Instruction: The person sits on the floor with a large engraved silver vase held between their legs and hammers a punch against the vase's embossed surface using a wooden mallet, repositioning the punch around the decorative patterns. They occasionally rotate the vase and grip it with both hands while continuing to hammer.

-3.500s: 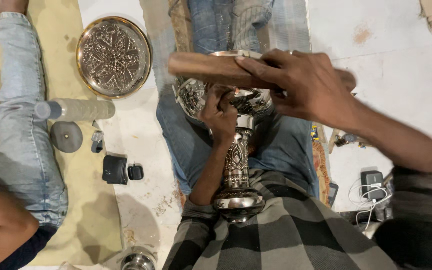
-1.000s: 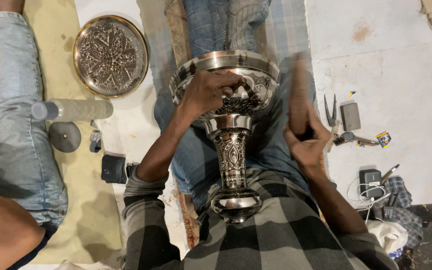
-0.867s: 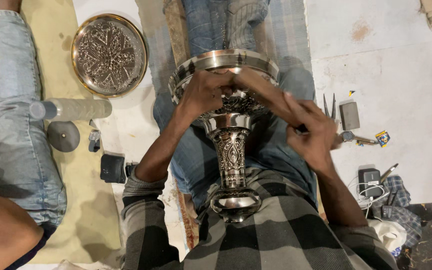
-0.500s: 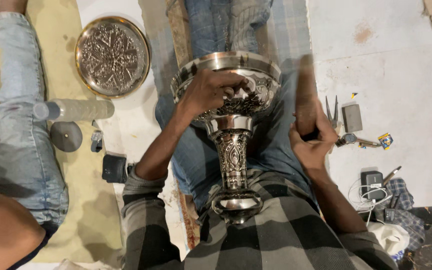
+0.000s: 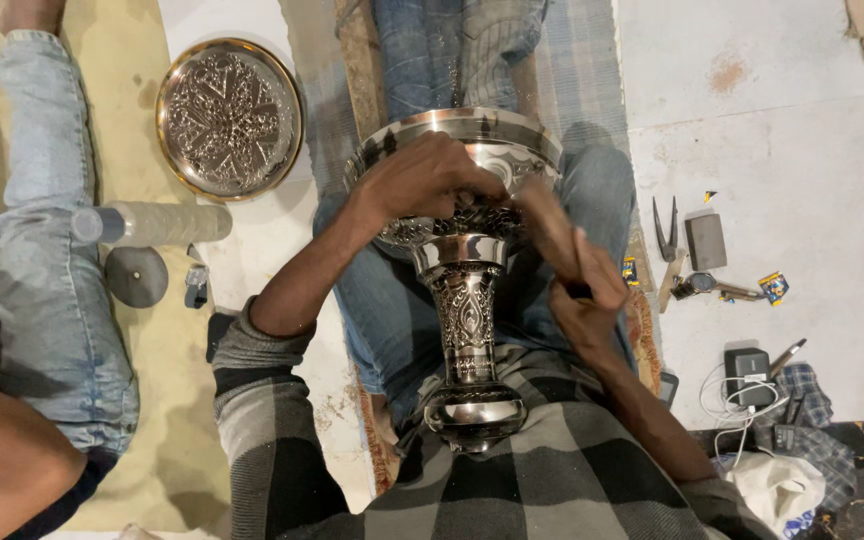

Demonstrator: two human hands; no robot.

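An engraved silver-coloured pedestal vessel (image 5: 464, 320) lies along my lap, its foot against my checked shirt and its wide bowl (image 5: 497, 135) pointing away over my jeans. My left hand (image 5: 422, 180) lies over the near side of the bowl and holds a small tool against the metal; the tool is mostly hidden under the fingers. My right hand (image 5: 582, 295) grips a brown wooden mallet (image 5: 549, 228), whose head is tilted in towards the bowl, close to my left fingers.
A round engraved metal plate (image 5: 229, 117) lies on the floor at upper left. Another person's jeans-clad leg (image 5: 47, 260) stretches along the left, with a grey cylinder (image 5: 152, 222) and a dark disc (image 5: 136, 276) beside it. Pliers (image 5: 668, 230), small tools and a phone with a cable (image 5: 747, 365) lie at right.
The mallet in my right hand has swung from upright beside the vessel in towards the bowl. My left hand has stayed on the bowl.
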